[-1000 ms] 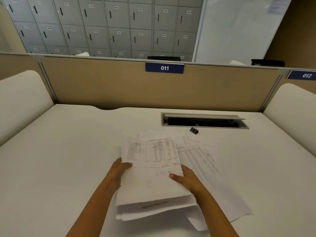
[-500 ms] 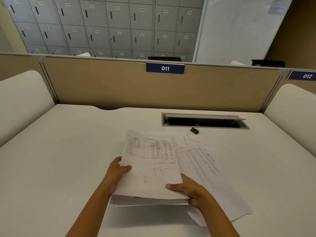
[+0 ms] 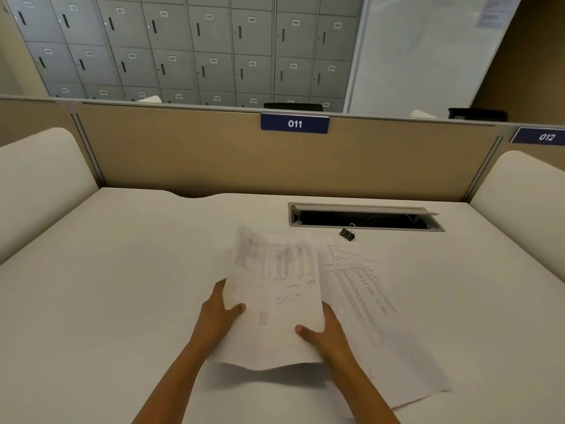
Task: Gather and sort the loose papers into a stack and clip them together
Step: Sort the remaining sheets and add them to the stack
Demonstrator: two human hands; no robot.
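White matte desk [image 3: 122,286]: both hands' [image 3: 218,316] [image 3: 328,335] grip pinches thin, curling paper stack [image 3: 275,301].

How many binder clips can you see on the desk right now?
1. The binder clip sits on the desk, apart from the papers, just in front of the cable slot. Others could be hidden under the sheets.

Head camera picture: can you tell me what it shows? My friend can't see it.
Two hands, left and right, hold a bundle of papers just above a white desk. More printed sheets lie flat to the right, and a small black clip sits beyond them near an open slot.
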